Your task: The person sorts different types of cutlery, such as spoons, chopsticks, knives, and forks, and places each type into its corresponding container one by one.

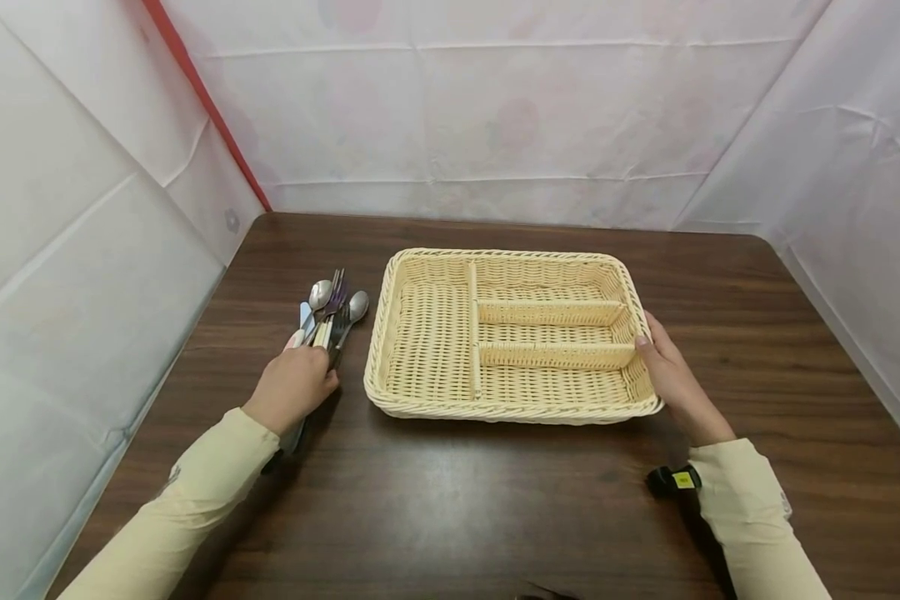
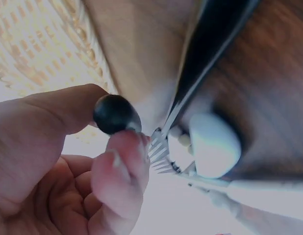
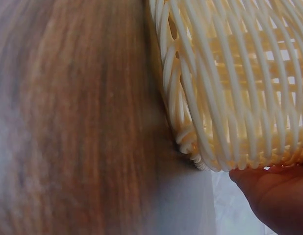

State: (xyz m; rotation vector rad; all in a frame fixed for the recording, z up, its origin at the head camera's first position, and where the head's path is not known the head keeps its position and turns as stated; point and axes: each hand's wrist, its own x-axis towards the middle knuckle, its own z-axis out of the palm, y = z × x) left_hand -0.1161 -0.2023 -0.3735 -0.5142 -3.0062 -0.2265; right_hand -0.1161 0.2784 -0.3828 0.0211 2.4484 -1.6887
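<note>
Dark brown desk [image 1: 435, 500], streaked with wood grain, glossy under a pale patch of reflected light near the middle. Beyond its far edge and along both sides, creased white sheeting [image 1: 420, 108] with faint pink blotches; at the far left, a straight red strip [image 1: 202, 92] running down to the desk corner. On the desk, near the centre, a cream wicker basket [image 1: 510, 410]: rectangular, round-cornered, braided at the rim, ribbed and open-woven in the walls. Inside, one long divider [image 1: 475, 333] and two shorter ones, making a wide left compartment and three narrow right ones. Just left of the basket, a bundle of cutlery [image 1: 335, 310]: shiny oval spoon bowls, slim metal fork tines, dark and pale smooth handles. Left hand [image 1: 292, 385] over the bundle, thumb and fingers pinching a round-ended dark handle [image 2: 112, 113]; hard to tell of which piece. Right hand [image 1: 669, 371] gripping the basket's right wall near the front corner, thumb over the rim.
</note>
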